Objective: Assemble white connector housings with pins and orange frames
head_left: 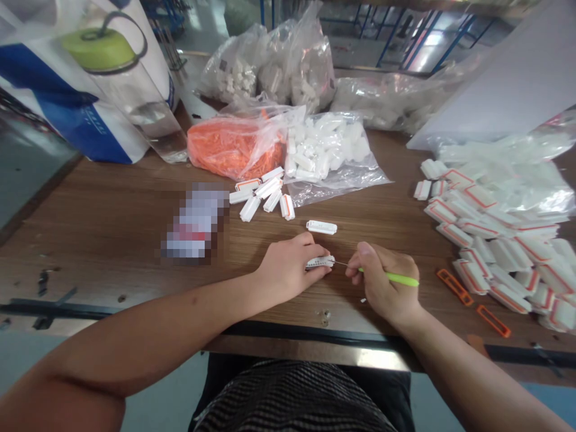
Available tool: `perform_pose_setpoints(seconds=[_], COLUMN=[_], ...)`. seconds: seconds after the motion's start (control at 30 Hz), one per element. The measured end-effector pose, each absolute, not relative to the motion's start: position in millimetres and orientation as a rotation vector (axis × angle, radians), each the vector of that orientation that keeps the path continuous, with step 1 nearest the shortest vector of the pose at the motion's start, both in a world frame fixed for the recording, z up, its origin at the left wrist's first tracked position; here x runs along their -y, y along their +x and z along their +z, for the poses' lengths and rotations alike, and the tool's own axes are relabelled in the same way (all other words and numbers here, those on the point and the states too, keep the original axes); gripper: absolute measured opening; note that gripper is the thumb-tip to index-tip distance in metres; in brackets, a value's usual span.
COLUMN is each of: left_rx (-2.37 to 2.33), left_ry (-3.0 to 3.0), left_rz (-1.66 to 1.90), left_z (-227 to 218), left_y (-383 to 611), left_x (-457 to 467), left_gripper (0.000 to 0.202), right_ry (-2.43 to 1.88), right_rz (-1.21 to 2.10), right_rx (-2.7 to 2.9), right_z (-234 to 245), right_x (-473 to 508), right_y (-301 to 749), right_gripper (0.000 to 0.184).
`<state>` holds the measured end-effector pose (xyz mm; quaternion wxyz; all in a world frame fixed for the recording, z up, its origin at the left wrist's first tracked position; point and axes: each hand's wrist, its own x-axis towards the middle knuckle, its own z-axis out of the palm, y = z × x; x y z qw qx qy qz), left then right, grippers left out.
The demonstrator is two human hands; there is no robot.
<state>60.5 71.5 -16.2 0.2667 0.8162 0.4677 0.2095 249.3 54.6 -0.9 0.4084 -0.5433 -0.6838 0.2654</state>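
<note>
My left hand is closed on a small white plastic connector housing, which shows rows of holes on its upper face. In my right hand is a thin pick with a lime-green handle. The pick's metal shaft points left, and its tip is at the right end of the housing; whether it goes inside I cannot tell. Just beyond my left hand, another white housing lies on the wooden table. A tiny white scrap rests near my right hand.
Several white housings lie beside bags of orange parts and white parts. On the right are a heap of orange-edged housings and two orange frames. A green-capped bottle and a blurred rectangular item are left.
</note>
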Motion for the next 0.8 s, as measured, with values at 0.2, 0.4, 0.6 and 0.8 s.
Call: perform_pose_setpoints(seconds=[0.2, 0.4, 0.6, 0.8], left_rx=[-1.267, -1.261, -1.265, -1.262], left_ry=[2.201, 2.193, 2.207, 2.199], left_rz=[0.544, 0.555, 0.557, 0.582], left_z=[-16.5, -16.7, -17.0, -18.2], left_y=[60.5, 60.3, 60.6, 60.7], left_x=[-72.0, -71.6, -71.7, -72.1], left_gripper=[0.018, 0.019, 0.019, 0.019], right_ry=[-1.381, -1.383, -1.355, -1.367], right_rz=[0.709, 0.699, 0.720, 0.686], right_rx=[1.711, 1.664, 1.697, 1.647], right_z=[-3.2, -5.1, -4.1, -5.9], right_x=[-53.8, -53.7, -55.1, -54.8], right_y=[250.4, 250.9, 251.1, 250.7], right_gripper=[0.046, 0.047, 0.047, 0.048])
